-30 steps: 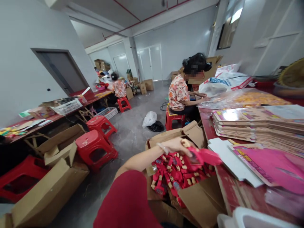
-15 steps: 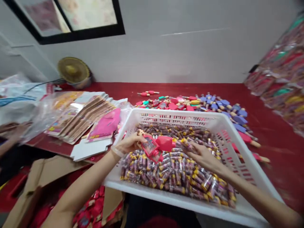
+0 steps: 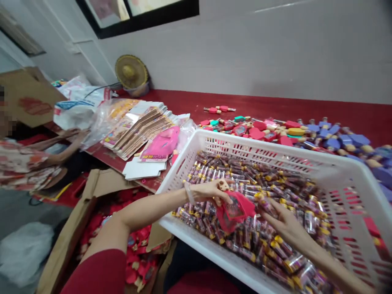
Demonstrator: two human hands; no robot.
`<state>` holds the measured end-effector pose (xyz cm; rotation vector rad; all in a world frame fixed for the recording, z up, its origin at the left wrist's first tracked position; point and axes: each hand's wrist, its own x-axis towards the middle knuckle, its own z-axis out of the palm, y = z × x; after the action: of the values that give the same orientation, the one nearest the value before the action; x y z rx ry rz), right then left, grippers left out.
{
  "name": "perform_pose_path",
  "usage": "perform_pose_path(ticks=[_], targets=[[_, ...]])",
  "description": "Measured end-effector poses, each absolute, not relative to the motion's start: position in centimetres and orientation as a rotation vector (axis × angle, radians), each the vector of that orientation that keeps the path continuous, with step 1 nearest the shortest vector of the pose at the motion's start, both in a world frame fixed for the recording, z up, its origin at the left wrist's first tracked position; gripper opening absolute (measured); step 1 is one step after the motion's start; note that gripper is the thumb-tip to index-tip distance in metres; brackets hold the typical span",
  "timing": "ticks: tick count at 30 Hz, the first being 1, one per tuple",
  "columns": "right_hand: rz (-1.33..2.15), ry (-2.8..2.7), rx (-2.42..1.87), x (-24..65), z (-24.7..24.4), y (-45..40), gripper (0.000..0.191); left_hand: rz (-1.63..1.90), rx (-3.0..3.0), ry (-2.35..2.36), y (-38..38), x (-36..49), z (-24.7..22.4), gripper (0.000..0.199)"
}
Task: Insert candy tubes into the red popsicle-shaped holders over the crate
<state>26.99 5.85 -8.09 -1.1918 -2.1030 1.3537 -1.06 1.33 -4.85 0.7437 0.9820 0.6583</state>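
Note:
Over a white plastic basket point(image 3: 275, 151), my left hand point(image 3: 212, 191) is closed on red plastic pieces point(image 3: 234, 208) that have clear windows and a beige knob. My right hand point(image 3: 281, 220) pinches a small clear tube with a yellow cap point(image 3: 266, 204), its capped end close by the red pieces. Whether the tube touches them I cannot tell. Many similar yellow-capped tubes point(image 3: 245, 241) fill the basket below both hands.
Behind the basket, red, green and purple pieces point(image 3: 260, 130) lie on the red table point(image 3: 183, 96). Stacked printed cards point(image 3: 143, 130) and a pink piece point(image 3: 163, 143) are at left. A cardboard box point(image 3: 73, 232) holds more red pieces. Another person's arms point(image 3: 67, 147) are far left.
My view has swung left, bringing more of the other person into sight. My hands still hold the red pieces and the tube, with the tube's cap close to the red pieces.

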Motion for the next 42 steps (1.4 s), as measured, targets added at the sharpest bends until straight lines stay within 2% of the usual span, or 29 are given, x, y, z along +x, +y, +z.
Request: perform_pose_path(ticks=[2,5,11,16,20,23,26,31,34,36,38,40,41,42], targets=[[1.271,-2.144,-1.189,26.8,-7.9,5.4,0.037,0.628,0.776,0.955,1.1,-0.7,-5.2,0.054],[1.367,-1.910,-1.253,26.6,-6.2,5.3,0.032,0.685,0.771,0.950,1.1,-1.1,-5.1,0.038],[1.721,-1.275,-1.176,27.3,-2.8,6.6,0.029,0.869,0.465,0.970,3.1,-4.2,-4.6,0.041],[1.784,-1.314,-1.114,26.7,-2.7,5.6,0.032,0.954,0.405,0.965,2.3,-3.4,-4.3,0.035],[1.735,-1.546,-1.170,26.1,-3.0,5.0,0.030,0.963,0.491,0.986,1.4,-1.8,-4.1,0.035],[1.472,-1.871,-1.183,26.3,-3.3,4.9,0.027,0.975,0.562,1.015,1.1,-1.1,-3.6,0.036],[0.970,-2.111,-0.961,26.8,-4.0,4.8,0.023,0.992,0.545,1.051,0.9,-0.8,-3.2,0.039],[0.166,-2.412,-0.460,27.6,-3.9,4.8,0.049,1.019,0.457,1.150,0.4,0.0,-2.8,0.039],[0.013,-2.424,-0.367,27.4,-3.3,4.8,0.045,1.034,0.451,1.182,0.0,0.4,-2.5,0.041],[0.260,-2.360,-0.537,26.9,-3.1,4.6,0.033,1.056,0.512,1.166,-0.1,0.3,-2.3,0.041],[0.855,-2.226,-0.807,26.3,-3.1,4.5,0.020,1.100,0.665,1.166,-0.1,0.0,-2.2,0.037],[1.599,-1.995,-0.996,25.9,-3.2,4.5,0.037,1.147,0.842,1.168,0.1,-0.6,-2.3,0.034],[1.863,-1.886,-1.032,25.8,-3.2,4.5,0.044,1.154,0.889,1.160,0.3,-0.8,-2.3,0.034],[1.976,-1.847,-1.040,25.7,-3.1,4.6,0.045,1.149,0.884,1.153,0.5,-1.0,-2.4,0.034]])
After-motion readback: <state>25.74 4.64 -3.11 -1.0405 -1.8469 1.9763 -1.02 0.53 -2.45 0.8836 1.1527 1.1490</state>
